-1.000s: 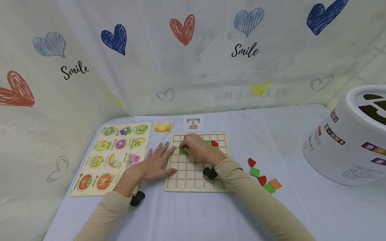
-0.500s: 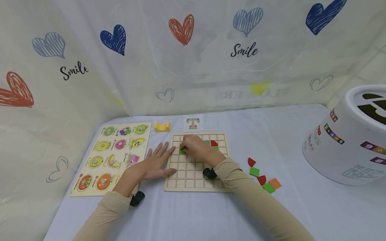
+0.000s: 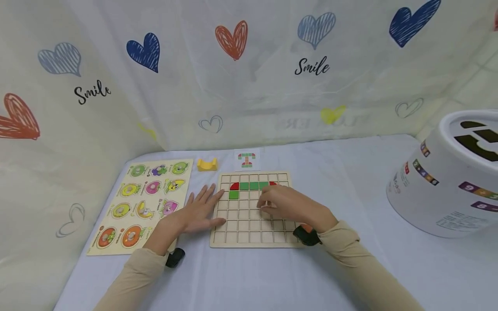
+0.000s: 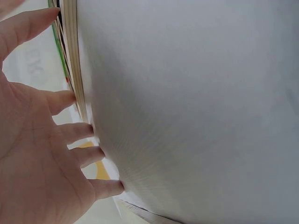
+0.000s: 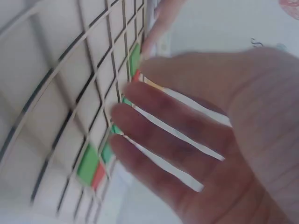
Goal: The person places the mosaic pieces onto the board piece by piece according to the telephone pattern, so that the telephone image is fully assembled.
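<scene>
A wooden grid board (image 3: 233, 237) lies on the white cloth. On its upper rows a red quarter-round piece (image 3: 234, 186) sits left of a row of green squares (image 3: 254, 185), with a green square (image 3: 234, 195) below it. Another red piece (image 3: 272, 183) ends that row, partly covered by my right hand (image 3: 292, 204). That hand hovers over the board's right half, fingers loosely bent and apart, nothing between them; the right wrist view agrees. My left hand (image 3: 197, 214) lies with spread, straight fingers, its thumb and index tips at the board's left edge.
A fruit-picture board (image 3: 128, 194) lies partly under my left forearm. Behind the grid board are a yellow block (image 3: 207, 164) and a card (image 3: 247, 160) with a coloured T pattern. A large white bucket (image 3: 428, 194) stands at right. My right forearm hides the loose pieces.
My right hand has left the red piece at the row's left end and moved right and nearer, uncovering the row of green squares. The left hand stays in place.
</scene>
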{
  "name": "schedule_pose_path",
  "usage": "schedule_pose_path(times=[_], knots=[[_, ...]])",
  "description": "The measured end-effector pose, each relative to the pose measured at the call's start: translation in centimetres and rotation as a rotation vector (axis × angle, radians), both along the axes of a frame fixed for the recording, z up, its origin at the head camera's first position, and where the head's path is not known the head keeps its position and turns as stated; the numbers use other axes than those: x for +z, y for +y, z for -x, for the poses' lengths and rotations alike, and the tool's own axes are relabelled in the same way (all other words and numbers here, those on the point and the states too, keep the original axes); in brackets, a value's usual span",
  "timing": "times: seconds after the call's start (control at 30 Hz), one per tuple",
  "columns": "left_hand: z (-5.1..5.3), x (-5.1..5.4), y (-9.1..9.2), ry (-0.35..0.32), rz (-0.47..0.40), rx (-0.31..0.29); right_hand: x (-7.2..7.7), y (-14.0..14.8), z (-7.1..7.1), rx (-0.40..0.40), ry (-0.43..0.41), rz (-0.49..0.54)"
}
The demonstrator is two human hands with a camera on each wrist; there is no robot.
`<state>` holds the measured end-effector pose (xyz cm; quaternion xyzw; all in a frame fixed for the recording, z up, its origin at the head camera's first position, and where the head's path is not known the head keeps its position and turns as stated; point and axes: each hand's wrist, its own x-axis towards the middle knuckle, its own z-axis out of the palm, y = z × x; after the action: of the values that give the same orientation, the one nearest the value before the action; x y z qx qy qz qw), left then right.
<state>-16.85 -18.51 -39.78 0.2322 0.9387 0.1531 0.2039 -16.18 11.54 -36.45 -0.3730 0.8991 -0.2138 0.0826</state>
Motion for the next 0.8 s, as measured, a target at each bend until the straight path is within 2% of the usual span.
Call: schedule_pose_path(times=[0.23, 0.37, 0.57, 0.8], knots=[[-0.1, 0.2, -0.1, -0.003, -0.015, -0.001, 1.1, 5.0, -3.2, -0.009, -0.044, -0.075], [0.0, 0.1, -0.1, 0.001, -0.006, 0.001, 1.0, 6.9, -4.3, -0.031, -0.063, -0.089], [0.1, -0.3, -0.2, 0.011, -0.005, -0.003, -0.2, 7.9, -4.6, -0.066, -0.109, -0.087], [0.1, -0.4, -0.2, 0.013, -0.009, -0.009, -0.7, 7.7, -4.2, -0.057, -0.131, -0.017]])
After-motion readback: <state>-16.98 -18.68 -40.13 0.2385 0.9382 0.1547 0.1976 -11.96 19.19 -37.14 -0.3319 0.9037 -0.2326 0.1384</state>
